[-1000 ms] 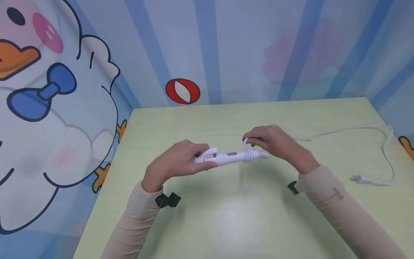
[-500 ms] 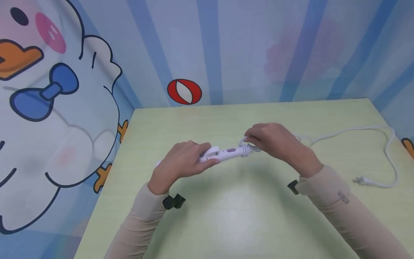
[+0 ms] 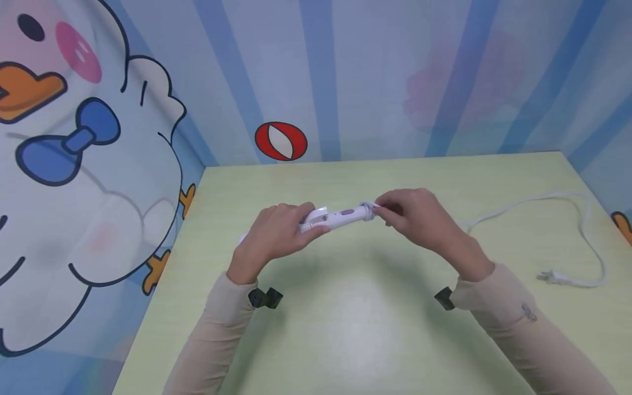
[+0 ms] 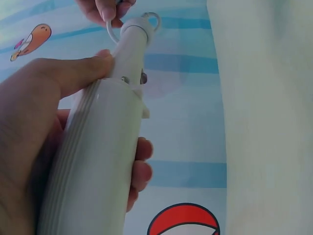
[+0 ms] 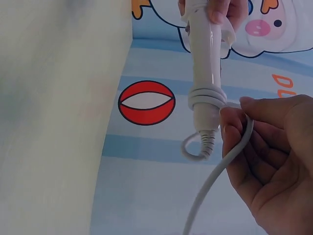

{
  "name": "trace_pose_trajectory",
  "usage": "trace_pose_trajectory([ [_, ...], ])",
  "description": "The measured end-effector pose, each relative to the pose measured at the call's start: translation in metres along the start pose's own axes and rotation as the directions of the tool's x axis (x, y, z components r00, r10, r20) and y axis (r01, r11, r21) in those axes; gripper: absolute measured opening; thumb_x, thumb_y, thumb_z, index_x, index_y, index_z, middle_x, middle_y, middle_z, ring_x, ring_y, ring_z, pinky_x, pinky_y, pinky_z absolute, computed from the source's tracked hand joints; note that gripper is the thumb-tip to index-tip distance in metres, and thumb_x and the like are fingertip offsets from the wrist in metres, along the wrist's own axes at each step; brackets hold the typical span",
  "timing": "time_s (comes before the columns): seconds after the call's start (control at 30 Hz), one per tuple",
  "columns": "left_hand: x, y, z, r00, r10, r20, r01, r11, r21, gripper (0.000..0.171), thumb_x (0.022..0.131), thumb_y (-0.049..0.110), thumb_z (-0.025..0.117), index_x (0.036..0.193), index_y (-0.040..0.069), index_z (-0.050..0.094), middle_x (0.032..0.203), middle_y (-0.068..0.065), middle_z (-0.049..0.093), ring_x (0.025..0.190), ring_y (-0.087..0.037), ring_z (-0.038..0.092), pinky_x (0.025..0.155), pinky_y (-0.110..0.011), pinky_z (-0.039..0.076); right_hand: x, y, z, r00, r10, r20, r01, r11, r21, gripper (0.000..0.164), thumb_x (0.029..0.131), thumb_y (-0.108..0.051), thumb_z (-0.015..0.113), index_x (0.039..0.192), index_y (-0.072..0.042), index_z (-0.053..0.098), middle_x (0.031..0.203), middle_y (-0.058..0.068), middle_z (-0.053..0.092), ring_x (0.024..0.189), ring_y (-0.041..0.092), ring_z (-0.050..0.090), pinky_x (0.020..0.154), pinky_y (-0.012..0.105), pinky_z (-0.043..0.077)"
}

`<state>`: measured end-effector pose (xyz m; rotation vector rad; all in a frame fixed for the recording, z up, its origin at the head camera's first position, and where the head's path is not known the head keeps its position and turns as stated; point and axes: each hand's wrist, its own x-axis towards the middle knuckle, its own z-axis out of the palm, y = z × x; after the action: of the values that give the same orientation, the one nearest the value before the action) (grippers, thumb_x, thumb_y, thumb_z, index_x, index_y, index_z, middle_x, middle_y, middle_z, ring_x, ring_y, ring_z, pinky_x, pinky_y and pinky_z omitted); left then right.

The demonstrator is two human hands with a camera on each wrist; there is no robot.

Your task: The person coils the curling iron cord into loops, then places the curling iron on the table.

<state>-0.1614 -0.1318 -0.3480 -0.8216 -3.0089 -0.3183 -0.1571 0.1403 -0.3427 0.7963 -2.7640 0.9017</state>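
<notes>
Right fingers partly hide the pinched cord.

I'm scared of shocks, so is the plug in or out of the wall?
Out: the plug lies on the table, its bare prongs showing.

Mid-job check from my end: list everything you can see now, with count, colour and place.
Wand appliance: 1, white, over the table
Cord: 1, white, looped round the appliance's end, then across the table's right side
Plug: 1, white, table's right side
Table: 1, pale yellow-green, below the hands
Wall: light blue, darker stripes, behind
Printed ball: 1, red and white, wall
Printed bird: 1, mostly white, far left
Printed pink patch: 1, wall, upper right
Wrist devices: black, at both cuffs
Sleeves: 2, beige
Left hand: 1, gripping the appliance
Right hand: 1, pinching the cord
</notes>
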Motion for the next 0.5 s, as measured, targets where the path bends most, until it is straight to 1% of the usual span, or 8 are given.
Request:
trace_pose_trajectory([
  [0.13, 0.001, -0.007, -0.002, 0.998, -0.038, -0.054, 0.037, 0.999, -0.026, 0.044, 0.085, 0.059, 0.051, 0.103, 0.019, 0.056, 0.068, 0.005, 0.052, 0.056, -0.011, 0.048, 0.051, -0.027, 0.037, -0.004, 0.0, 0.004, 0.998, 0.051, -0.03, -0.047, 0.993, 0.108, 0.019, 0.088, -0.021, 0.062, 0.103, -0.01, 0.067, 0.081, -0.003, 0.067, 0.066, 0.008, 0.062, 0.058, 0.029, 0.048],
  [0.2, 0.001, -0.009, -0.002, 0.996, -0.043, -0.079, 0.039, 0.998, -0.045, 0.045, 0.085, 0.059, 0.05, 0.103, 0.018, 0.056, 0.068, 0.005, 0.052, 0.056, -0.012, 0.048, 0.051, -0.027, 0.037, -0.007, 0.001, 0.008, 0.997, 0.059, -0.047, -0.052, 0.986, 0.156, 0.02, 0.088, -0.02, 0.063, 0.105, -0.01, 0.066, 0.086, -0.001, 0.068, 0.071, 0.009, 0.064, 0.061, 0.029, 0.05],
  [0.27, 0.001, -0.01, -0.003, 0.994, -0.035, -0.108, 0.028, 0.998, -0.062, 0.046, 0.085, 0.059, 0.049, 0.102, 0.018, 0.056, 0.068, 0.004, 0.052, 0.055, -0.012, 0.048, 0.05, -0.027, 0.037, -0.009, 0.003, 0.011, 0.996, 0.065, -0.062, -0.051, 0.977, 0.209, 0.022, 0.088, -0.019, 0.063, 0.107, -0.009, 0.065, 0.091, 0.0, 0.068, 0.075, 0.01, 0.065, 0.064, 0.028, 0.051],
  [0.4, 0.001, -0.008, -0.003, 0.988, -0.029, -0.15, 0.018, 0.997, -0.075, 0.046, 0.085, 0.059, 0.049, 0.101, 0.017, 0.056, 0.067, 0.004, 0.053, 0.054, -0.012, 0.048, 0.049, -0.027, 0.038, -0.014, 0.007, 0.021, 0.994, 0.063, -0.09, -0.034, 0.956, 0.292, 0.021, 0.088, -0.021, 0.063, 0.106, -0.011, 0.066, 0.09, -0.001, 0.068, 0.077, 0.007, 0.065, 0.067, 0.028, 0.051],
  [0.5, 0.001, -0.006, -0.003, 0.984, -0.044, -0.17, 0.033, 0.997, -0.068, 0.046, 0.086, 0.059, 0.049, 0.102, 0.016, 0.057, 0.067, 0.004, 0.053, 0.054, -0.012, 0.048, 0.049, -0.027, 0.038, -0.019, 0.009, 0.03, 0.994, 0.064, -0.093, -0.029, 0.942, 0.334, 0.02, 0.089, -0.022, 0.062, 0.106, -0.013, 0.067, 0.088, -0.004, 0.069, 0.078, 0.003, 0.065, 0.071, 0.029, 0.051],
])
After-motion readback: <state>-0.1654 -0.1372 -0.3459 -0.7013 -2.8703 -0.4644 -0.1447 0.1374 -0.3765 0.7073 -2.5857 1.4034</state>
